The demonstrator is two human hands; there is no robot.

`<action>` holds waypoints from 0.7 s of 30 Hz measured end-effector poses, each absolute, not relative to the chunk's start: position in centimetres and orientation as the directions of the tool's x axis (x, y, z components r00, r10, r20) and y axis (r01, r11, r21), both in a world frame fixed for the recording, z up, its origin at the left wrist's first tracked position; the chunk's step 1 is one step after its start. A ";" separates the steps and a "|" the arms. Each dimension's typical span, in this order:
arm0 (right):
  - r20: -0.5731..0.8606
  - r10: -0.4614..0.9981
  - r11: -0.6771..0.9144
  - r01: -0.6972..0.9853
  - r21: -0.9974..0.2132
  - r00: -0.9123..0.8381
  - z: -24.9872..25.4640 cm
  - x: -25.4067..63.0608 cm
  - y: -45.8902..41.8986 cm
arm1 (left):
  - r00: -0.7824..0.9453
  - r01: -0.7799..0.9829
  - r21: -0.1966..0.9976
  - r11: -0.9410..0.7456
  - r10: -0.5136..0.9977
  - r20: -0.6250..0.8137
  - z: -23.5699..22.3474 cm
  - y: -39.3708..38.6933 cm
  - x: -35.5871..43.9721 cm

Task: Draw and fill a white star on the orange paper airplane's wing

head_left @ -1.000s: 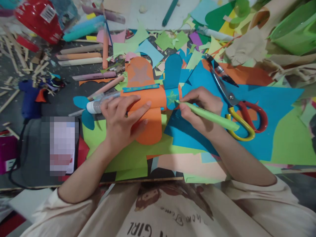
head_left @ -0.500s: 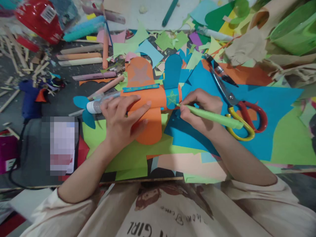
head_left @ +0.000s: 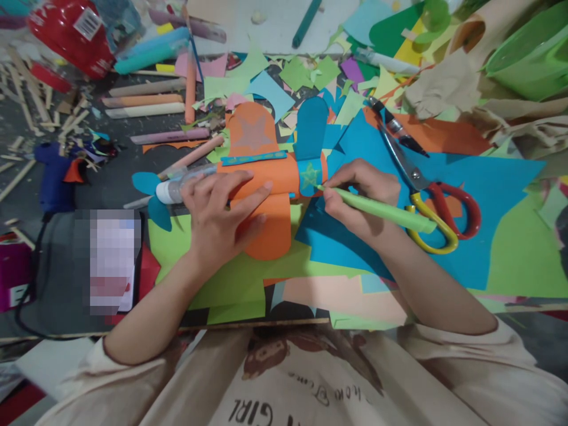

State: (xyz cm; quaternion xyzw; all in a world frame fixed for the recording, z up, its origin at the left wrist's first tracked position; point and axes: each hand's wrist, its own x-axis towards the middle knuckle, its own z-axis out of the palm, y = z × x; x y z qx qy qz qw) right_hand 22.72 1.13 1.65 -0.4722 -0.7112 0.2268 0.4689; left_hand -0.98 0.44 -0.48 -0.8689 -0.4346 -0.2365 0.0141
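A toy plane (head_left: 261,177) made from a bottle wrapped in orange paper lies across the paper sheets, with orange wings and blue propeller blades (head_left: 160,214) by its white cap. Over its body rests my left hand (head_left: 222,207), fingers spread and lying on the orange paper. My right hand (head_left: 359,195) pinches a light green felt-tip pen (head_left: 381,213). The pen's tip touches the blue band at the plane's tail, beside a green star (head_left: 310,175) drawn there. An upright blue tail piece (head_left: 310,128) stands behind the band.
Scissors (head_left: 415,177) with red and yellow handles lie right of my right hand, near a craft knife (head_left: 397,127). Blue sheets (head_left: 501,195) and coloured scraps spread around. At left are pens, wooden sticks, a blue glue gun (head_left: 55,177) and a blurred phone (head_left: 113,260).
Almost nothing differs. The pen's tip has shifted very slightly at the edge of the green star, while my left hand stays in place on the plane.
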 end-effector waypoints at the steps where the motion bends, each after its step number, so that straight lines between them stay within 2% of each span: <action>1: 0.451 0.885 0.451 0.460 -0.765 -0.117 1.6 22.7 1.1 | 0.510 0.762 0.178 -0.622 0.747 0.428 -0.5 0.5 -1.0; 6: 0.456 0.883 0.456 0.421 -0.784 -0.108 1.3 23.0 0.9 | 0.510 0.747 0.184 -0.639 0.729 0.457 -0.6 0.5 -1.0; 11: 0.388 0.921 0.370 0.240 -0.898 0.031 1.3 23.6 0.8 | 0.488 0.761 0.213 -0.613 0.756 0.436 -0.4 0.1 -0.7; 15: 0.369 0.918 0.300 0.354 -0.886 0.146 1.0 24.2 1.4 | 0.531 0.705 0.230 -0.671 0.714 0.456 -0.2 -0.4 0.1; 16: 0.437 0.889 0.359 0.386 -0.850 0.134 0.7 24.5 1.5 | 0.558 0.681 0.231 -0.695 0.697 0.451 -0.2 -0.5 0.3; 18: 0.447 0.894 0.406 0.417 -0.814 0.003 -0.1 25.3 1.7 | 0.613 0.637 0.231 -0.736 0.665 0.427 -0.3 -0.6 0.5; 21: 0.285 0.949 0.315 0.436 -0.843 -0.134 -1.5 26.5 1.8 | 0.661 0.612 0.238 -0.754 0.654 0.368 -0.5 -0.6 0.6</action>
